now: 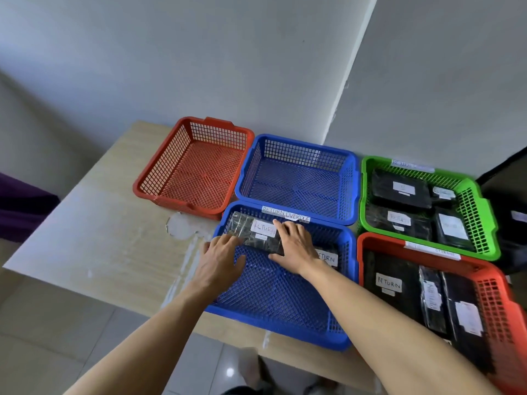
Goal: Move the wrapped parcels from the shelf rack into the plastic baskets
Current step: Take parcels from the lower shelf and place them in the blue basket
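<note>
Left hand [221, 258], right hand [296, 243] flat, fingers straight, on parcel [256, 235] in near blue basket [273, 295]; green basket [484, 209] at two o'clock; right wrist half hides second parcel [328, 258]

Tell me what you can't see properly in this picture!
Head view only:
- Second parcel in the near blue basket: mostly hidden under the right hand.
- Label on the green basket: too blurred to read.
- Near red basket: cut off by the right and bottom edges.
- Shelf rack: out of view.
</note>
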A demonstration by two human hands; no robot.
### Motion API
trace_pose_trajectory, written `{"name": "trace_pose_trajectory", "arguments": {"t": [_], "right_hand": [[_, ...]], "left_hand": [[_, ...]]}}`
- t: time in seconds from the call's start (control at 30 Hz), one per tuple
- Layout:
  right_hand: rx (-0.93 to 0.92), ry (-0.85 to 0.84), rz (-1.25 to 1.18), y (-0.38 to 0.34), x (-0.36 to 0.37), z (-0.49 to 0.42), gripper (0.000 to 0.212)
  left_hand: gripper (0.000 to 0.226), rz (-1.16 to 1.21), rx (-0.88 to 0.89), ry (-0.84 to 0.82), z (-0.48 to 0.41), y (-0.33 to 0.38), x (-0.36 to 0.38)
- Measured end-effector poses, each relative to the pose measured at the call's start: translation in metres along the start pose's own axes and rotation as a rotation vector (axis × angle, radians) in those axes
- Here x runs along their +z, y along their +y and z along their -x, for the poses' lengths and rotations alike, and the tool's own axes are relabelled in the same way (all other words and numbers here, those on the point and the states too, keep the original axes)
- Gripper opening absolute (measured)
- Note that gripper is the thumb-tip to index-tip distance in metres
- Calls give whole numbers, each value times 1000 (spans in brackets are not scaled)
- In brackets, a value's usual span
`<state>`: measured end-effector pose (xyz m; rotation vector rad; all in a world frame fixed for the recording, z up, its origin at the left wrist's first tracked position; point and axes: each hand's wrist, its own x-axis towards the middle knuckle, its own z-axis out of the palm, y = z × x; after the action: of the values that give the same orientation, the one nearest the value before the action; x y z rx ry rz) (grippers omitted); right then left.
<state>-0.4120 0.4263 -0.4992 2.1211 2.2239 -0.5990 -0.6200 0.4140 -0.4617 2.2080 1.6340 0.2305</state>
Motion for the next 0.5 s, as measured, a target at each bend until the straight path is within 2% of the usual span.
{"name": "trace_pose_trajectory", "arguments": {"t": [0.23,0.5], "right_hand": [[3,-11,45,7,10,0,87],[7,50,126,7,16,5,78]], "left_hand": [[33,-54,26,-4,-2,-3,5],[35,-90,18,-39,-1,2,10]]}}
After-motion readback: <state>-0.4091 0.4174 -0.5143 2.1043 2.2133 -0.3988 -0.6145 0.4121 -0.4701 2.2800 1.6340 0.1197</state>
